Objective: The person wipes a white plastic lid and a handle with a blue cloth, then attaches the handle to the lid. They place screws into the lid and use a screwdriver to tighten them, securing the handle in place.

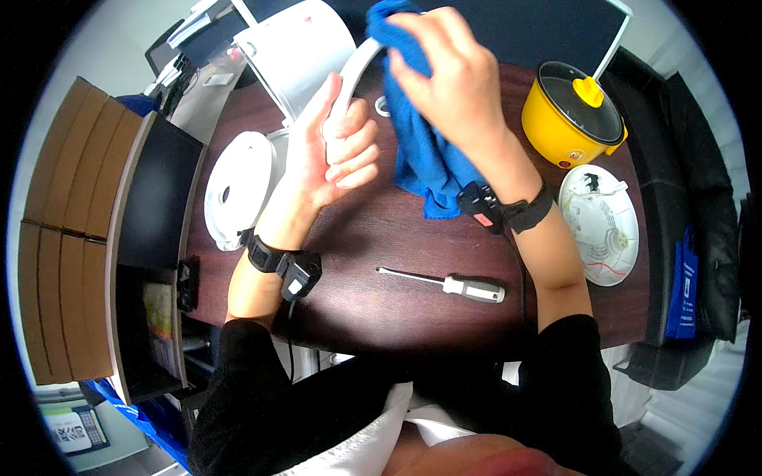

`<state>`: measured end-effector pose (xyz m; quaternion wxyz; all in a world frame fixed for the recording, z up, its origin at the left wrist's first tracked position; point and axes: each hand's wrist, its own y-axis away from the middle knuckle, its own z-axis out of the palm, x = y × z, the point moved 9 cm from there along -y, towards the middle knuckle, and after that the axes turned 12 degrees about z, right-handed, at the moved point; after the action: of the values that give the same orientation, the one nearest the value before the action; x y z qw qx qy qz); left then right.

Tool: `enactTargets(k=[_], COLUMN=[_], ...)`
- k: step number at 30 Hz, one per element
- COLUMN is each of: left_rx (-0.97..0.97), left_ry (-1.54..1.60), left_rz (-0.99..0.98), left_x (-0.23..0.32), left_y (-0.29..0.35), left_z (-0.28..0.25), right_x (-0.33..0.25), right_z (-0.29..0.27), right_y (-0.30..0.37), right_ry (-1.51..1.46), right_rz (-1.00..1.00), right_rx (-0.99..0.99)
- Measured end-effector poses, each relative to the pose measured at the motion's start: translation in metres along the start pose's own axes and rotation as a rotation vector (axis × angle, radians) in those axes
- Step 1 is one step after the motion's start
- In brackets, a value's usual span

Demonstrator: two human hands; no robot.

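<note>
Right hand [448,79], grip around one blue cloth [416,147]; left hand [337,147], grip around one curved white bar [359,66].

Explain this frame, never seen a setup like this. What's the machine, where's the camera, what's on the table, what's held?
There's no robot: these are a person's two bare hands, with a black device strapped to each wrist. The single picture comes from a fisheye camera on the person's head, looking down, so straight edges bend near the rim.

The left hand grips a white curved handle. The right hand holds a blue cloth at the handle's far end.

On the dark brown table lie a screwdriver, a white round part at left and, at right, a yellow pot and a white dish-shaped part with wiring inside.
</note>
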<state>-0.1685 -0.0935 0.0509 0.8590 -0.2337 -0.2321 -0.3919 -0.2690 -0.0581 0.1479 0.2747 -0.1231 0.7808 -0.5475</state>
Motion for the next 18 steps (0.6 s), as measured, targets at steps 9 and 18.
enactTargets(k=[9,18], left_rx=[0.107,-0.041], left_ry=[-0.095,-0.04], left_rz=[0.014,-0.036], left_x=[0.001,-0.002], left_y=[0.008,0.002], left_z=[-0.011,0.009], right_x=[-0.045,0.009], right_z=[0.004,-0.02], right_y=[0.011,-0.013], right_ry=[-0.296,-0.131], right_rz=[-0.164,0.024], right_rx=[-0.218,0.116])
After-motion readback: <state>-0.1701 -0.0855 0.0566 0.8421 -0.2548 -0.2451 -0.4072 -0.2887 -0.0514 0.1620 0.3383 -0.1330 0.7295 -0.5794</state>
